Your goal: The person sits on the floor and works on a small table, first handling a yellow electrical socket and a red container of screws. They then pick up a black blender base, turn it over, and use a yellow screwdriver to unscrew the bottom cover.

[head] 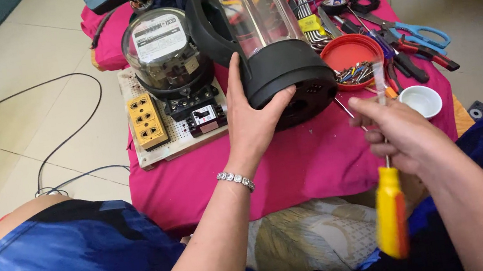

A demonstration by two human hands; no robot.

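Note:
My left hand [252,121] grips the black base of an electric kettle [267,45] with a clear body and black handle, tipped on its side over a pink cloth [313,157]. My right hand [399,127] is closed around screwdrivers: a thin shaft points from it toward the kettle's underside, a clear-handled one sticks up, and a yellow and orange handle [392,215] hangs below my wrist.
A red lid [347,50] holding screws and a small white cup [422,99] sit to the right. Scissors [421,34], pliers and hex keys lie behind. On the left, a white board [176,135] carries an electric meter [165,52], yellow sockets [146,120] and a breaker. Cables cross the tiled floor.

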